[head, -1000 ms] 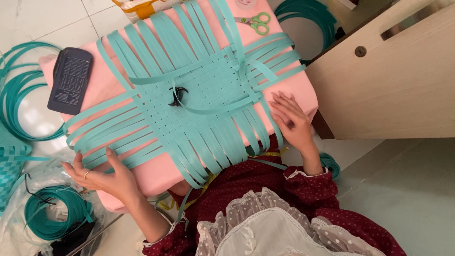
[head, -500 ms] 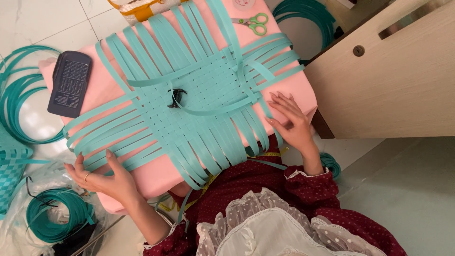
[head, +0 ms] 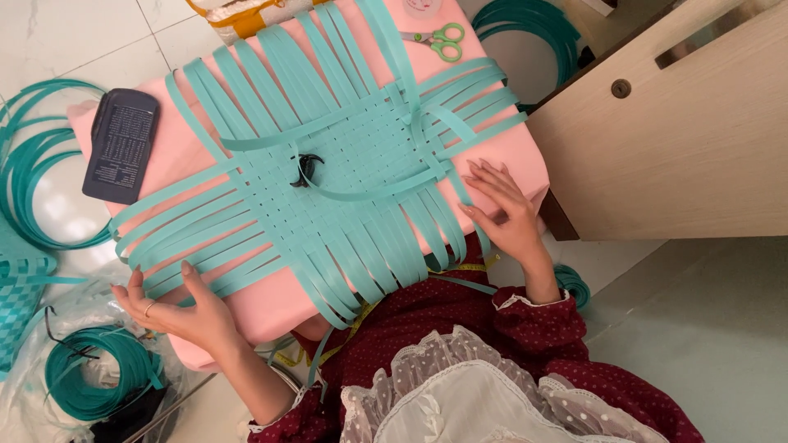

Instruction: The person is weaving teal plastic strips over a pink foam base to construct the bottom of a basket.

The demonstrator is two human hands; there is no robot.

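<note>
- The flat woven mat of teal plastic strips (head: 345,176) lies on a pink padded board (head: 525,156), its loose strip ends fanning past all four sides of the woven square.
- The left hand (head: 176,308) is open, fingers spread, at the board's near-left corner, fingertips touching the strip ends that overhang that edge.
- The right hand (head: 501,209) lies flat and open on the mat's near-right corner, pressing strips close to the board's right edge.
- A small black clip (head: 305,168) sits on the weave near its middle.
- A dark rectangular case (head: 121,146) rests on the board's left part, just clear of the strips.
- Green-handled scissors (head: 439,39) lie at the far edge.
- A pale wooden cabinet (head: 681,139) stands just beside the board's right side, leaving little room there.
- Coils of teal strip (head: 90,373) lie on the tiled floor (head: 57,41) at left.
</note>
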